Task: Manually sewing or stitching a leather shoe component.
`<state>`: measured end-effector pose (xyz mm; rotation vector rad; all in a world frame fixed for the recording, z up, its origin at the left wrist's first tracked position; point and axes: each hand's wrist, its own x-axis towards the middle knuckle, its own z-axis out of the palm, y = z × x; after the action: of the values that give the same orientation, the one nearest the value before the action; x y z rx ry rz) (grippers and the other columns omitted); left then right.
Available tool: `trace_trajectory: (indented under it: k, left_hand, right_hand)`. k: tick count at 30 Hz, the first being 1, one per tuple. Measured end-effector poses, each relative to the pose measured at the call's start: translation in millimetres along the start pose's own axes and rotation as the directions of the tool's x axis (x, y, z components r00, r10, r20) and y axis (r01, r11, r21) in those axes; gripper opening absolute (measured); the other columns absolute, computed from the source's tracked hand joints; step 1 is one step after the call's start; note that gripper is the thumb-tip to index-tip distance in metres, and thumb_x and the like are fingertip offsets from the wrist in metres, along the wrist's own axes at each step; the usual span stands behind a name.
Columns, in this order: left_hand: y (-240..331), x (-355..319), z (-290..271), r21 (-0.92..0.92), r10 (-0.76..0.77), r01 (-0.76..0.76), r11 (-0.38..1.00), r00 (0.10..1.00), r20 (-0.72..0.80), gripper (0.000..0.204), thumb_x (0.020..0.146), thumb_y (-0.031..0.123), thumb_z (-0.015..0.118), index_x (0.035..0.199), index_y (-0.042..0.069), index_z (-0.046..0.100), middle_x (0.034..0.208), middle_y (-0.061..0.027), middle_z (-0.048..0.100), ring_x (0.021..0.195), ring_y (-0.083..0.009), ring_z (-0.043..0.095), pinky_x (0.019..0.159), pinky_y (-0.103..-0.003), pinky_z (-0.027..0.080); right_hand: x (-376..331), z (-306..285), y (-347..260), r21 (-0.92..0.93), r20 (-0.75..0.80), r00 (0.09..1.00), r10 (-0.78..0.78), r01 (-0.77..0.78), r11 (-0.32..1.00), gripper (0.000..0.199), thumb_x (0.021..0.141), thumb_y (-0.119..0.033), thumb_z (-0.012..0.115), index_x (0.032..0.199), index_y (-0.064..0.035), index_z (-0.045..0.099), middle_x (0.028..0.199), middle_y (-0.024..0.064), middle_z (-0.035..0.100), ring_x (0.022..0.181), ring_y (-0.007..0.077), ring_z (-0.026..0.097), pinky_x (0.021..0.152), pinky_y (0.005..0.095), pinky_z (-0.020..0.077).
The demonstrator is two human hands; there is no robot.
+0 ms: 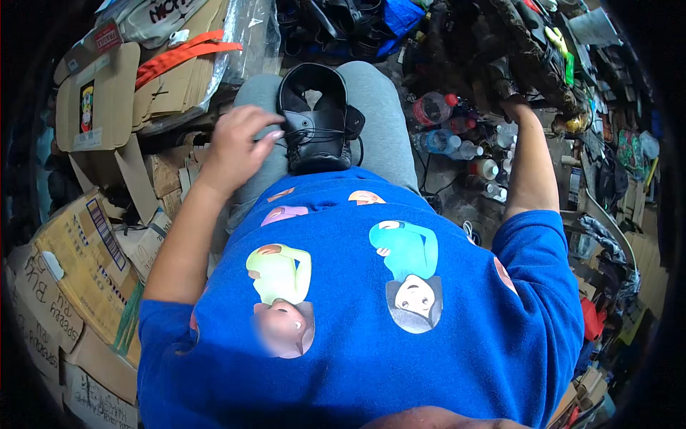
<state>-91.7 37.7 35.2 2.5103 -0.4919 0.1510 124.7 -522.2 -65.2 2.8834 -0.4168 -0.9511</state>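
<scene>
A black leather shoe point(314, 129) rests on my lap, between my grey-trousered thighs. Its opening faces up at the far end, and a thin black lace point(314, 131) lies across its front. Close by the shoe's left side is my left hand point(243, 140), fingers bent and thumb apart from the forefinger, with nothing seen between them. Out to the right, my right hand point(516, 106) reaches to a dark, cluttered wooden bench point(539, 61). Shadow hides its fingers, so I cannot make out what it touches.
Several plastic bottles point(444, 141) stand on the floor right of my knee. Cardboard boxes point(100, 96) and flattened cartons crowd the left side, with an orange-red zipper-like strip point(182, 56) on top. Dark shoes and a blue bag point(404, 21) lie beyond my knees.
</scene>
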Motion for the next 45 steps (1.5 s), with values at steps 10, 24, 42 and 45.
trace_trajectory:
  k: [10, 24, 42, 45]
  left_hand:
    - [5.8, 27.5, 42.0, -0.012, 0.006, -0.002, 1.000, 0.960, 0.281, 0.014, 0.074, 0.021, 0.069, 0.081, 0.010, 0.067, 0.090, -0.0034, 0.060, 0.098, -0.0232, 0.051, 0.084, -0.040, 0.038]
    - [-8.5, 4.4, 57.6, -0.300, 0.080, -0.098, 0.949, 0.994, -0.074, 0.008, 0.071, 0.017, 0.071, 0.075, 0.010, 0.068, 0.081, -0.0048, 0.060, 0.087, -0.0247, 0.055, 0.079, -0.038, 0.043]
    - [-5.7, -9.4, 50.4, -0.158, 0.167, -0.189, 0.969, 0.976, -0.140, 0.012, 0.071, 0.019, 0.070, 0.072, 0.009, 0.063, 0.074, -0.0048, 0.058, 0.077, -0.0239, 0.057, 0.071, -0.036, 0.043]
    - [-6.5, -9.9, 52.3, -0.191, 0.168, -0.193, 0.962, 0.976, -0.141, 0.012, 0.070, 0.018, 0.070, 0.072, 0.009, 0.063, 0.073, -0.0059, 0.058, 0.076, -0.0252, 0.057, 0.071, -0.038, 0.044]
  right_hand:
    - [-186.0, -6.7, 2.0, 0.838, 0.119, 0.896, -0.427, 0.140, 0.527, 0.032, 0.080, -0.021, 0.065, 0.104, -0.0008, 0.057, 0.084, 0.0032, 0.062, 0.068, 0.0103, 0.060, 0.068, 0.0234, 0.0481]
    - [-271.5, 36.2, -136.9, 0.924, 0.380, 0.395, -0.836, -0.132, 0.358, 0.072, 0.071, -0.059, 0.069, 0.110, -0.0004, 0.056, 0.089, 0.0043, 0.060, 0.083, 0.0132, 0.054, 0.074, 0.0251, 0.0432]
    - [-296.5, 51.3, -184.4, 0.963, 0.252, 0.580, -0.774, -0.075, 0.257, 0.069, 0.068, -0.055, 0.074, 0.106, 0.0001, 0.058, 0.094, 0.0069, 0.062, 0.086, 0.0150, 0.057, 0.079, 0.0263, 0.0450]
    - [-306.5, 47.1, -188.6, 0.959, 0.224, 0.647, -0.729, -0.015, 0.281, 0.065, 0.069, -0.054, 0.074, 0.103, -0.0007, 0.058, 0.092, 0.0055, 0.062, 0.085, 0.0138, 0.057, 0.079, 0.0257, 0.0446]
